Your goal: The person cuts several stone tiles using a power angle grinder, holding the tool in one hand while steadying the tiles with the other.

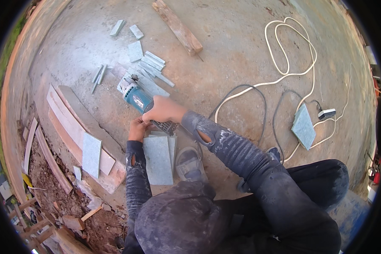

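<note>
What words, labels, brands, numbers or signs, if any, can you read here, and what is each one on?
No text is readable.
Angle grinder: a pale marking on its blue-green body, too small and blurred to read.
White socket block: too small to make out any text.
Light grey-green tile: no lettering shows.

Dark, dusty sleeves (237, 149) have holes (204, 136); the footwear (190, 165) seems grey.
</note>
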{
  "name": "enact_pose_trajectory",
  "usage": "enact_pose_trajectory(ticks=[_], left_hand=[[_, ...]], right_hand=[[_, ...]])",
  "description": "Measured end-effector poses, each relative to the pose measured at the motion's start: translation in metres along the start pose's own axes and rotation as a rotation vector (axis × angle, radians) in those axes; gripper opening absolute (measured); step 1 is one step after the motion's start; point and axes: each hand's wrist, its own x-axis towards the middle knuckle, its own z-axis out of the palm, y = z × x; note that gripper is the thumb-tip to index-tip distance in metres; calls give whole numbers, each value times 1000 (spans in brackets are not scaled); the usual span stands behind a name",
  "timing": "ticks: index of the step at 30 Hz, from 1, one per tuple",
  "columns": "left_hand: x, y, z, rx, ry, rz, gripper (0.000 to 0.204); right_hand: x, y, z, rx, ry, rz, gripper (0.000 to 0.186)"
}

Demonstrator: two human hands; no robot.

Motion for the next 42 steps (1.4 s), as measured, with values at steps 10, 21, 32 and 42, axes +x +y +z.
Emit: enact_pose_trajectory(ticks=[10,21,32,42], left_hand=[[-1,6,3,-55,-22,-68,29],[-4,4,18,-175,59,41,63],[-6,1,13,-170,46,35,36],[-2,9,11,-129,105,14,30]], right_hand=[[-22,30,-31,-117,-126,-58,60],[-22,18,-100,-549,-358,-119,54],[18,-31,-72,-728,-477,-152,54],[-12,-13,-46,-87,-307,-222,49]])
